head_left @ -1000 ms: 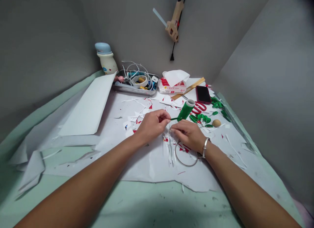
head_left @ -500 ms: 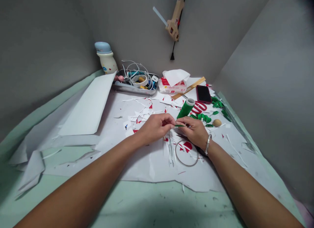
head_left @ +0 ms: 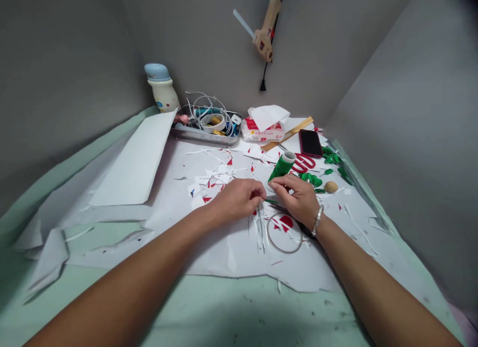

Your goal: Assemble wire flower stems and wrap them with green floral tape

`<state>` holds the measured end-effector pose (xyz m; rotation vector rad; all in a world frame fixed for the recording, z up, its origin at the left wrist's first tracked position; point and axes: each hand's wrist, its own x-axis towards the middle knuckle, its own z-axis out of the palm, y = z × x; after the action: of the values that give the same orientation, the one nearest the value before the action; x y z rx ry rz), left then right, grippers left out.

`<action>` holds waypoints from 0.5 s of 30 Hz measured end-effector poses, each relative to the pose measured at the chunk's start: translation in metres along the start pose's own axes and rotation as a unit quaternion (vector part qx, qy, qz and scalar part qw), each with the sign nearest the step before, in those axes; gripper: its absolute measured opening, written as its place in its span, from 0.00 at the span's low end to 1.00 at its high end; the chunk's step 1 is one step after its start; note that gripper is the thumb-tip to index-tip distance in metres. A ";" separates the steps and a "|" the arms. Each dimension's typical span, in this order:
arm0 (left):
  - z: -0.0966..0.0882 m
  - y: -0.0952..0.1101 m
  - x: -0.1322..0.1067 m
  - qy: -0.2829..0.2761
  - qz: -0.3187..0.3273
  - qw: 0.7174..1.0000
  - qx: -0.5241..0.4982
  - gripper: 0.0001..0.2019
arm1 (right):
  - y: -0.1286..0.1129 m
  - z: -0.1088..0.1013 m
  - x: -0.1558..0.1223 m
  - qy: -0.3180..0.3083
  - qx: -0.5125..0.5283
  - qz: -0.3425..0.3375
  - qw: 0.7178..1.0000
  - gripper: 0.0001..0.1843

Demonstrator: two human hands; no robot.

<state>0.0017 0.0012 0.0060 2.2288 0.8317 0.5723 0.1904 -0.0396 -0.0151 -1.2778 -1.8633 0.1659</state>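
Observation:
My left hand is closed in a pinch on one end of a thin green strip, which points right toward my other palm. My right hand, with a bangle at the wrist, also pinches thumb and forefinger together; what lies between those fingertips is too small to make out. Just behind it leans a spool of green thread, tilted to the right. Under the hands lie thin pale wires, a round hoop and red paper scraps.
Green leaf-shaped pieces, red-handled scissors, a phone and a small tan ball lie to the right. Behind stand a tissue pack, a metal tray and a bottle. A glue gun hangs above.
My left hand has moved slightly down with the green strip. My right fingertips have risen off the strip toward the spool's base, opening a gap between the hands.

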 end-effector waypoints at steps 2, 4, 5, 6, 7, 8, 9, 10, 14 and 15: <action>-0.003 0.003 0.001 0.008 -0.012 0.998 -0.069 0.06 | 0.004 0.002 0.000 -0.007 0.021 0.028 0.999 0.08; -0.007 0.005 0.002 0.045 -0.023 0.993 -0.106 0.05 | 0.005 0.004 -0.001 -0.036 0.018 0.018 0.999 0.08; -0.008 0.005 0.003 0.070 -0.027 0.991 -0.109 0.05 | 0.004 0.005 -0.001 -0.055 0.010 0.000 0.998 0.08; -0.008 0.005 0.003 0.098 -0.031 0.990 -0.101 0.05 | 0.001 0.006 -0.002 -0.077 -0.002 -0.025 0.997 0.08; -0.008 0.004 0.004 0.123 -0.032 0.988 -0.083 0.05 | -0.002 0.006 -0.003 -0.098 -0.016 -0.050 0.994 0.08; -0.007 0.002 0.004 0.143 -0.031 0.988 -0.054 0.05 | -0.005 0.006 -0.004 -0.114 -0.029 -0.075 0.990 0.08; -0.006 0.001 0.004 0.155 -0.026 0.987 -0.020 0.06 | -0.008 0.006 -0.004 -0.121 -0.040 -0.096 0.987 0.08; -0.005 -0.001 0.003 0.154 -0.020 0.988 0.018 0.06 | -0.011 0.006 -0.005 -0.121 -0.048 -0.112 0.985 0.08; 0.001 -0.006 0.001 0.083 0.019 0.991 0.102 0.09 | -0.013 0.001 -0.003 -0.062 -0.053 -0.103 0.991 0.09; 0.001 -0.007 0.001 0.060 0.028 0.993 0.098 0.10 | -0.012 0.000 -0.002 -0.048 -0.047 -0.085 0.994 0.09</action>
<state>0.0004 0.0048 0.0004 2.4215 0.9230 0.6822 0.1823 -0.0466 -0.0102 -1.1849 -2.0735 0.0487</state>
